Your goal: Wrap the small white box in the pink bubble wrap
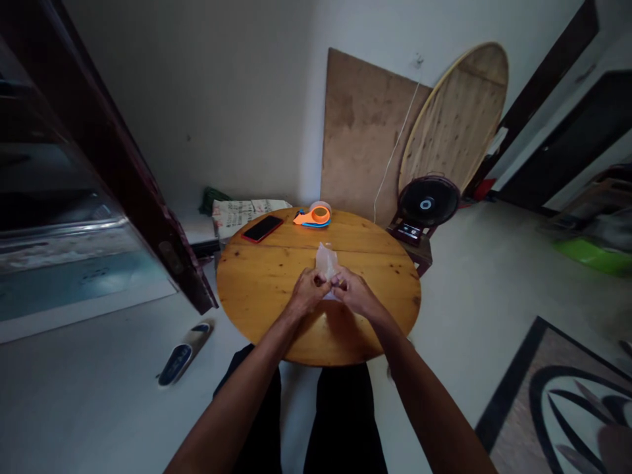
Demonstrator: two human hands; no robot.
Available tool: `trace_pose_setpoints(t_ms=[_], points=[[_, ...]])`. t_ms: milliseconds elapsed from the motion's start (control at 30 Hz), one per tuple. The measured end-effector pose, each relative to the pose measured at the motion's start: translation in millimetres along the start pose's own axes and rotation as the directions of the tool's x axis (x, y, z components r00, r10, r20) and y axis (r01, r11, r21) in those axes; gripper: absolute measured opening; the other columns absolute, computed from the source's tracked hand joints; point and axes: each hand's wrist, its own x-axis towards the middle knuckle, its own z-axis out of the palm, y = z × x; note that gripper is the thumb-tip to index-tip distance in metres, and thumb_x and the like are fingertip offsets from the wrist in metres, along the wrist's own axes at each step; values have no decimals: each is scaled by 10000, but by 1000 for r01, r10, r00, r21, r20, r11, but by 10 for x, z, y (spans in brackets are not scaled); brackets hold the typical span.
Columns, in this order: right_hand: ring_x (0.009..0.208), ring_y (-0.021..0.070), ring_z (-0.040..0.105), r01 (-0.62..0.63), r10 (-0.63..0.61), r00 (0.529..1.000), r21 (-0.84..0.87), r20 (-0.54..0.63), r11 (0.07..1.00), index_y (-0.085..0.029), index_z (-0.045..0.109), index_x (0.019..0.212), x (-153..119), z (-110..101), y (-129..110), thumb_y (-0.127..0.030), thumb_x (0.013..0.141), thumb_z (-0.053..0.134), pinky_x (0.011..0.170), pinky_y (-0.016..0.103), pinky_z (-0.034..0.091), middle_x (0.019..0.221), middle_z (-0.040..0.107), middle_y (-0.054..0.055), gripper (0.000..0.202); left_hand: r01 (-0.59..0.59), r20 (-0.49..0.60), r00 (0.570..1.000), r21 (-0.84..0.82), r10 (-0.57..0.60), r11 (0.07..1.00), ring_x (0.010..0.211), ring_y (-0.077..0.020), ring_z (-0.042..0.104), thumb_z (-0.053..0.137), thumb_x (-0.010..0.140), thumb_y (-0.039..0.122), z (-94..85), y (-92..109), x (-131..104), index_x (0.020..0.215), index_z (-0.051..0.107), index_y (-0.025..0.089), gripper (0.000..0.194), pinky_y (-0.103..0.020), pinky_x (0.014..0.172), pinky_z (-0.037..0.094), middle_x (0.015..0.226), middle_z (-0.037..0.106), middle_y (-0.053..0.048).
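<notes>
Over the round wooden table [266, 276], a thin, whitish, see-through plastic bag [326, 259] is between my hands, its far end standing up beyond my fingers. My left hand [310, 289] pinches the bag's near part from the left. From the right, my right hand [351, 289] pinches it too, close beside the left fingertips. The fingers cover much of the near part, though a pale edge shows beneath them. Farther back on the tabletop lie an orange tape dispenser [303, 218] and a black-screened phone [263, 228] with a red edge.
A black round fan [428, 203] stands right of the table. Against the wall lean a brown board [360, 125] and an oval wooden top [457, 115]. A printed sack [239, 214] sits behind the table's left edge. One slipper [184, 355] lies on the floor at left.
</notes>
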Motion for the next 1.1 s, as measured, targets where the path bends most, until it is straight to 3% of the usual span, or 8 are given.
trace_pose_setpoints(t_ms=[133, 233, 433, 633, 767, 867, 967, 1100], points=[[975, 180, 612, 139, -149, 984, -108, -96, 984, -178, 654, 1118, 125, -185, 114, -73, 766, 429, 863, 308, 484, 1128, 645, 89, 431, -25, 75, 997, 204, 10, 979, 864, -209, 560, 688, 703, 236, -75, 84, 80, 702, 642, 178, 73, -339, 803, 460, 799, 576, -44], [1235, 220, 488, 279, -294, 956, -314, -1, 908, -201, 677, 1119, 306, -258, 69, -62, 769, 465, 1038, 374, 395, 1385, 506, 98, 432, -108, 113, 990, 239, 83, 965, 883, -221, 557, 684, 695, 219, -101, 93, 117, 699, 643, 188, 52, -361, 823, 462, 836, 577, -50], [1392, 335, 296, 372, -210, 923, -603, 323, 706, -217, 735, 932, 728, -236, -56, -265, 856, 601, 1059, 506, 315, 1544, 343, 73, 161, -192, 59, 981, 131, 186, 973, 1020, -232, 564, 649, 700, 164, -37, -20, 80, 702, 575, 191, 79, -382, 908, 455, 1075, 616, -70], [1434, 344, 231, 479, -341, 878, -659, 337, 580, -155, 731, 1007, 1082, -462, 65, -109, 888, 490, 1062, 504, 277, 1537, 348, 119, 272, -149, 87, 986, 37, 145, 988, 1089, -220, 566, 609, 703, 139, 22, -86, 91, 711, 554, 201, 83, -377, 950, 450, 1078, 650, -48], [1422, 359, 231, 449, -343, 893, -640, 293, 623, -170, 749, 896, 1281, -503, 51, -128, 862, 543, 1087, 509, 243, 1535, 345, 80, 213, -124, 90, 989, 20, 121, 992, 1162, -229, 541, 605, 707, 142, 34, -100, 98, 714, 558, 205, 78, -390, 986, 432, 1127, 644, -49], [1371, 325, 325, 402, -326, 915, -602, 238, 690, -199, 707, 1062, 1346, -435, 104, -105, 821, 552, 1076, 501, 289, 1532, 333, 74, 301, -133, 85, 988, 59, 128, 989, 1245, -261, 490, 619, 711, 142, 22, -72, 77, 712, 554, 201, 88, -440, 1039, 390, 1255, 596, -81], [1261, 263, 466, 311, -312, 947, -473, 78, 824, -208, 633, 1188, 1284, -369, 313, -103, 784, 553, 1042, 432, 370, 1443, 449, 91, 424, -156, 39, 988, 92, 153, 984, 1257, -270, 473, 634, 709, 147, 13, -36, 42, 796, 579, 205, 118, -447, 1050, 385, 1315, 549, -100], [872, 183, 637, -40, 18, 989, -148, -148, 988, -147, 599, 1169, 1043, -331, 676, -202, 799, 574, 806, 329, 502, 1117, 662, 102, 375, -227, 6, 974, 131, 228, 965, 1256, -262, 468, 625, 718, 146, 15, -6, 7, 1108, 601, 208, 395, -427, 1058, 387, 1341, 522, -115]])
